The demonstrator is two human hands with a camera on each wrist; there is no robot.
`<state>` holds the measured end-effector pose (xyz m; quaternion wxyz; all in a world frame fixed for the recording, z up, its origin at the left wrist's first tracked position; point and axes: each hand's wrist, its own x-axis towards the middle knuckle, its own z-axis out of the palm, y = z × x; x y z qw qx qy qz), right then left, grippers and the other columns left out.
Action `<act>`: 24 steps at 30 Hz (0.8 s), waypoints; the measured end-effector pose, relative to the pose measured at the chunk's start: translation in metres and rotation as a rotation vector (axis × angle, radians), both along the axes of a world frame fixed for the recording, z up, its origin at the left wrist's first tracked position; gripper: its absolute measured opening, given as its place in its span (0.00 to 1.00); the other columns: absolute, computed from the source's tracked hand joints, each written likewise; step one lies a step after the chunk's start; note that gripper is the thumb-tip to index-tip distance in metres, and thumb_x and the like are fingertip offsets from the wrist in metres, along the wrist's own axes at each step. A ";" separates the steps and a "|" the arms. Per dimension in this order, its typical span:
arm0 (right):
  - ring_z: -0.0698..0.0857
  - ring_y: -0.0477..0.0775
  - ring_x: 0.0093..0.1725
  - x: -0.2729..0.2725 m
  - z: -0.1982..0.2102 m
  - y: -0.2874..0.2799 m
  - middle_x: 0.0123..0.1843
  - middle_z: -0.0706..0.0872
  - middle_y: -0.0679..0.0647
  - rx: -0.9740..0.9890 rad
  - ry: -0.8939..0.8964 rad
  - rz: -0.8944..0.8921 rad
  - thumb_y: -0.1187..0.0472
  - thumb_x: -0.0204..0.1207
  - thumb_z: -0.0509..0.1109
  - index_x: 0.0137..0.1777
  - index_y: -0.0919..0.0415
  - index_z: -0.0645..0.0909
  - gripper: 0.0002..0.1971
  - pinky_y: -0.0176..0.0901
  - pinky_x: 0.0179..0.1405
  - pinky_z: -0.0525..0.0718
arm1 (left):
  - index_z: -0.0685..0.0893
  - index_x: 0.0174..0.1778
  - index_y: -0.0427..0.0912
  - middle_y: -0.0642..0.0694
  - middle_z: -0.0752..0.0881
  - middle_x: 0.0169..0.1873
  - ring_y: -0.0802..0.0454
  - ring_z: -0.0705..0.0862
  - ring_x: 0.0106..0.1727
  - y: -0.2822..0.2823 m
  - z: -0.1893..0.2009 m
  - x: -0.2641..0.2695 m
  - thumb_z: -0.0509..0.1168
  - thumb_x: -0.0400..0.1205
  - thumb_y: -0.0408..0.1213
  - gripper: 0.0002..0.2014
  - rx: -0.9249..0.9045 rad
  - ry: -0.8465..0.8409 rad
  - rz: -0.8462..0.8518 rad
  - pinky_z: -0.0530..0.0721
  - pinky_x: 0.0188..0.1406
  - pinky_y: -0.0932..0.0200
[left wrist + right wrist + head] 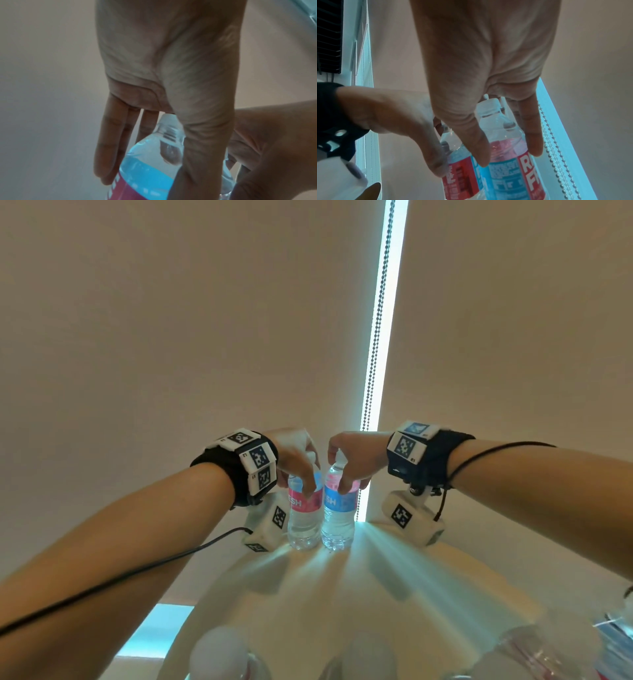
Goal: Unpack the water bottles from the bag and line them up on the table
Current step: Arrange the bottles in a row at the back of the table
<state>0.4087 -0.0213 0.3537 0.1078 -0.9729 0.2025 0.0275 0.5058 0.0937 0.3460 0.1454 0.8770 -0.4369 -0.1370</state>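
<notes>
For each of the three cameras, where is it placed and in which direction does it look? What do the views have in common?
Head: on the head, looks forward and down at the table; both forearms, left hand, right hand.
Left wrist: looks along the palm at the left bottle.
Right wrist: looks along the palm at the right bottle; the left hand shows too.
Shared: all views show both bottles, gripped from above.

Two clear water bottles (322, 508), pink-and-blue labels, upright, touching side by side at the table's (394, 594) far edge
</notes>
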 end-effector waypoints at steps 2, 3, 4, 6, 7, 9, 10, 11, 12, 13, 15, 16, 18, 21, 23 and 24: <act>0.88 0.53 0.34 -0.001 -0.001 -0.003 0.61 0.73 0.53 -0.001 -0.015 0.018 0.66 0.72 0.83 0.73 0.62 0.75 0.31 0.38 0.30 0.89 | 0.88 0.59 0.42 0.42 0.90 0.44 0.41 0.93 0.47 -0.002 0.000 0.001 0.82 0.64 0.31 0.26 0.015 0.005 -0.012 0.93 0.47 0.44; 0.87 0.50 0.33 -0.002 -0.002 -0.004 0.61 0.73 0.53 -0.004 -0.023 0.027 0.66 0.72 0.83 0.73 0.61 0.76 0.30 0.35 0.27 0.88 | 0.87 0.60 0.42 0.41 0.90 0.44 0.41 0.93 0.47 -0.002 0.000 0.001 0.82 0.64 0.31 0.26 0.023 0.006 -0.016 0.92 0.48 0.43; 0.86 0.48 0.32 -0.002 -0.003 -0.005 0.61 0.73 0.53 -0.008 -0.031 0.035 0.65 0.72 0.83 0.72 0.60 0.76 0.30 0.33 0.25 0.87 | 0.86 0.61 0.43 0.41 0.89 0.44 0.41 0.92 0.48 -0.003 0.000 0.001 0.82 0.65 0.31 0.27 0.032 0.004 -0.019 0.92 0.48 0.43; 0.85 0.46 0.32 -0.004 -0.004 -0.008 0.63 0.74 0.53 -0.006 -0.045 0.046 0.65 0.72 0.83 0.72 0.60 0.76 0.30 0.33 0.25 0.87 | 0.84 0.63 0.43 0.41 0.89 0.43 0.40 0.92 0.47 -0.004 -0.001 0.001 0.82 0.66 0.31 0.28 0.047 0.001 -0.022 0.92 0.48 0.44; 0.84 0.46 0.31 -0.004 -0.005 -0.009 0.63 0.73 0.53 0.000 -0.053 0.049 0.64 0.72 0.83 0.72 0.60 0.76 0.30 0.33 0.26 0.87 | 0.83 0.64 0.43 0.42 0.87 0.41 0.40 0.91 0.45 -0.004 -0.002 0.000 0.81 0.66 0.31 0.29 0.054 0.003 -0.023 0.92 0.49 0.44; 0.84 0.45 0.31 -0.005 -0.006 -0.010 0.62 0.72 0.52 0.012 -0.070 0.054 0.65 0.72 0.83 0.71 0.60 0.76 0.29 0.33 0.25 0.87 | 0.79 0.68 0.44 0.44 0.84 0.40 0.42 0.89 0.44 -0.004 -0.003 0.000 0.80 0.67 0.31 0.32 0.059 0.008 -0.018 0.92 0.49 0.45; 0.84 0.46 0.31 -0.005 -0.007 -0.010 0.62 0.72 0.52 0.017 -0.076 0.055 0.65 0.72 0.83 0.71 0.60 0.76 0.29 0.33 0.24 0.86 | 0.77 0.69 0.45 0.45 0.83 0.40 0.42 0.89 0.44 -0.004 -0.003 0.000 0.80 0.67 0.31 0.34 0.057 0.006 -0.013 0.92 0.48 0.46; 0.84 0.46 0.31 -0.006 -0.008 -0.011 0.62 0.72 0.52 0.019 -0.080 0.055 0.65 0.72 0.84 0.71 0.60 0.76 0.30 0.34 0.25 0.86 | 0.76 0.71 0.45 0.45 0.83 0.41 0.42 0.90 0.46 -0.004 -0.003 -0.001 0.80 0.67 0.31 0.36 0.055 0.003 -0.009 0.92 0.46 0.48; 0.84 0.46 0.31 -0.006 -0.009 -0.011 0.63 0.72 0.52 0.021 -0.086 0.054 0.65 0.71 0.84 0.72 0.59 0.75 0.31 0.35 0.25 0.86 | 0.74 0.72 0.46 0.46 0.83 0.42 0.42 0.90 0.49 -0.003 -0.004 -0.002 0.81 0.67 0.33 0.38 0.054 -0.001 -0.007 0.91 0.43 0.50; 0.83 0.45 0.31 -0.007 -0.010 -0.011 0.64 0.72 0.52 0.022 -0.090 0.056 0.64 0.71 0.84 0.74 0.59 0.74 0.33 0.36 0.26 0.86 | 0.73 0.74 0.47 0.46 0.83 0.44 0.42 0.90 0.51 -0.002 -0.005 -0.003 0.82 0.67 0.35 0.39 0.055 -0.006 -0.005 0.90 0.40 0.52; 0.82 0.46 0.32 -0.011 -0.007 -0.011 0.70 0.73 0.54 0.017 -0.104 0.070 0.61 0.70 0.85 0.78 0.58 0.71 0.38 0.38 0.31 0.87 | 0.69 0.76 0.47 0.45 0.82 0.53 0.41 0.88 0.56 0.001 -0.005 -0.005 0.82 0.67 0.39 0.43 0.046 -0.023 0.007 0.87 0.37 0.57; 0.83 0.48 0.35 -0.015 -0.004 -0.010 0.73 0.75 0.55 0.008 -0.117 0.076 0.59 0.69 0.86 0.79 0.58 0.70 0.40 0.40 0.35 0.88 | 0.68 0.77 0.47 0.44 0.81 0.58 0.42 0.86 0.58 0.003 -0.004 -0.005 0.83 0.67 0.41 0.44 0.030 -0.030 0.016 0.87 0.38 0.57; 0.84 0.53 0.47 -0.026 0.006 -0.009 0.74 0.80 0.57 -0.038 -0.157 0.086 0.54 0.68 0.86 0.77 0.57 0.72 0.40 0.45 0.49 0.87 | 0.65 0.80 0.48 0.43 0.78 0.68 0.45 0.80 0.60 0.009 0.002 -0.007 0.82 0.66 0.47 0.47 -0.026 -0.049 0.034 0.87 0.49 0.51; 0.82 0.53 0.57 -0.054 0.031 -0.007 0.69 0.85 0.53 -0.135 -0.183 0.085 0.48 0.70 0.84 0.71 0.54 0.78 0.31 0.43 0.53 0.80 | 0.66 0.81 0.50 0.45 0.76 0.74 0.45 0.79 0.67 0.024 0.025 -0.019 0.80 0.65 0.57 0.49 -0.125 -0.182 0.039 0.80 0.66 0.49; 0.85 0.52 0.56 -0.080 0.054 -0.003 0.66 0.88 0.51 -0.203 -0.189 0.077 0.46 0.71 0.83 0.67 0.53 0.82 0.26 0.41 0.45 0.80 | 0.71 0.78 0.51 0.46 0.79 0.72 0.47 0.79 0.67 0.038 0.047 -0.037 0.79 0.65 0.60 0.45 -0.179 -0.244 -0.001 0.76 0.62 0.54; 0.87 0.53 0.55 -0.096 0.065 -0.001 0.65 0.89 0.51 -0.217 -0.200 0.077 0.47 0.72 0.82 0.66 0.53 0.84 0.24 0.40 0.43 0.81 | 0.74 0.75 0.53 0.48 0.81 0.69 0.48 0.81 0.64 0.045 0.058 -0.049 0.78 0.65 0.61 0.42 -0.198 -0.255 -0.037 0.76 0.59 0.55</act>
